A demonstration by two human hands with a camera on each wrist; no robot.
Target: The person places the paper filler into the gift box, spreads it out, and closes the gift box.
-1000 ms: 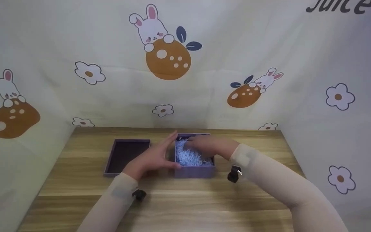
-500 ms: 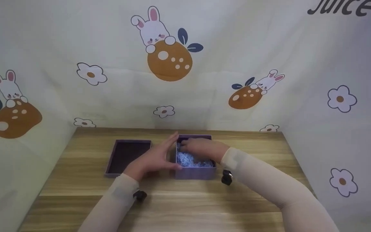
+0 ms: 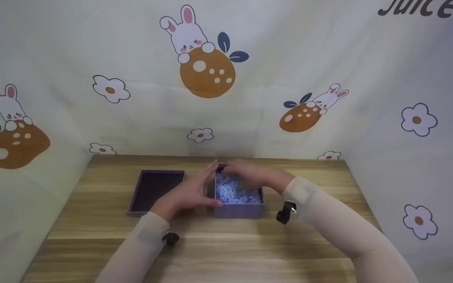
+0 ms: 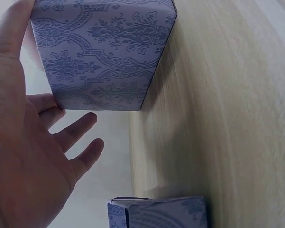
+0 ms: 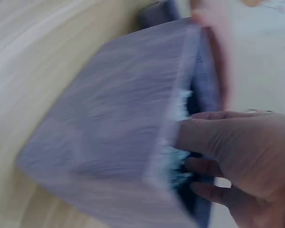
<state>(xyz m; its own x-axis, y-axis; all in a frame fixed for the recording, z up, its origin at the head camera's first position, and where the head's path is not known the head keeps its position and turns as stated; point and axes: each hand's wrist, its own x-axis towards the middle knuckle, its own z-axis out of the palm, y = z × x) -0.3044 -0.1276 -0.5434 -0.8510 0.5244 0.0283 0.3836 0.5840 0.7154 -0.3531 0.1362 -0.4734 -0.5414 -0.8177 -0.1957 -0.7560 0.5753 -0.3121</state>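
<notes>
A patterned purple-blue gift box (image 3: 237, 211) stands open on the wooden table, holding pale blue shredded paper (image 3: 228, 192). My left hand (image 3: 187, 192) holds the box's left side, thumb at the near corner and a finger at the far corner. In the left wrist view its other fingers (image 4: 80, 133) stretch loosely past the box wall. From the right, my right hand (image 3: 248, 173) reaches over the rim. Its spread fingers (image 5: 199, 135) dip into the shredded paper in the blurred right wrist view, the fingertips hidden inside the box.
To the left lies the box's dark-lined lid (image 3: 155, 190), inside up, partly behind my left hand. Straps with small black cameras (image 3: 170, 238) sit on both wrists. A pale cloth backdrop (image 3: 148, 118) printed with rabbits and oranges encloses the table's back and sides.
My right hand shifts left and toward me within the box, then back right and away, uncovering more shredded paper. The left hand and the box stay in place.
</notes>
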